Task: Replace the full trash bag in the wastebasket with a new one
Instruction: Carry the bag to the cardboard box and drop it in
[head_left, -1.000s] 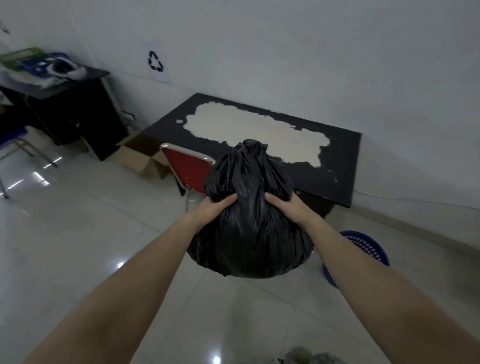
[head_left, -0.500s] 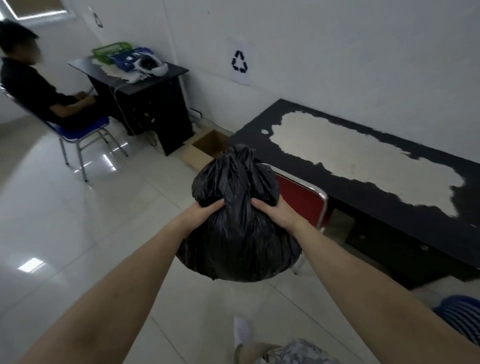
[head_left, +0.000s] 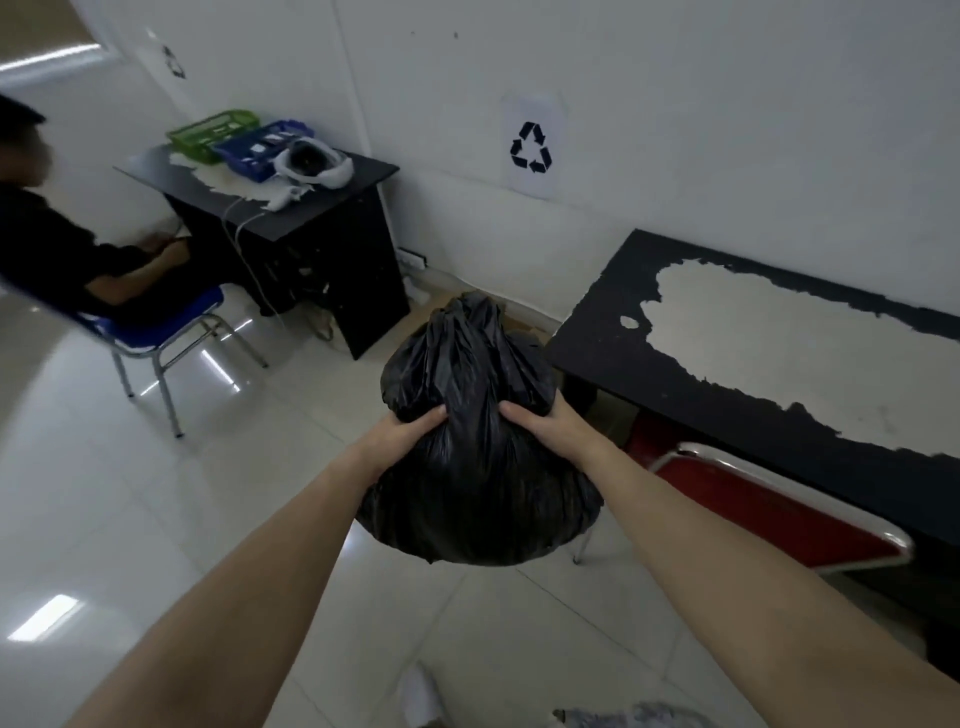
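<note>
Since the frame half a second earlier the view swings further left: the near desk (head_left: 587, 332) with its worn, peeling top slides to the right edge, the recycling sign (head_left: 531, 147) on the wall comes toward the middle, and the red chair (head_left: 769, 512) now sits low on the right, tucked against that desk. The full black trash bag (head_left: 478, 441) stays held out in front at the same reach, clear of the floor (head_left: 130, 509) and touching nothing but the hands.

The left hand (head_left: 402, 434) grips the bag's left shoulder, thumb pressed across the front of the plastic and fingers curled round behind it. The right hand (head_left: 545, 423) grips the right shoulder the same way, thumb on the front. The gathered neck of the bag rises between and beyond the two hands.

Against the far wall stands a second, smaller desk (head_left: 332, 208) carrying a green tray (head_left: 213, 132), a blue tray (head_left: 257, 150) and a white headset (head_left: 311, 163) with a cable hanging off the edge. A person in dark clothes (head_left: 57, 249) sits beside it on a blue chair (head_left: 156, 325). The wastebasket is not in view.
</note>
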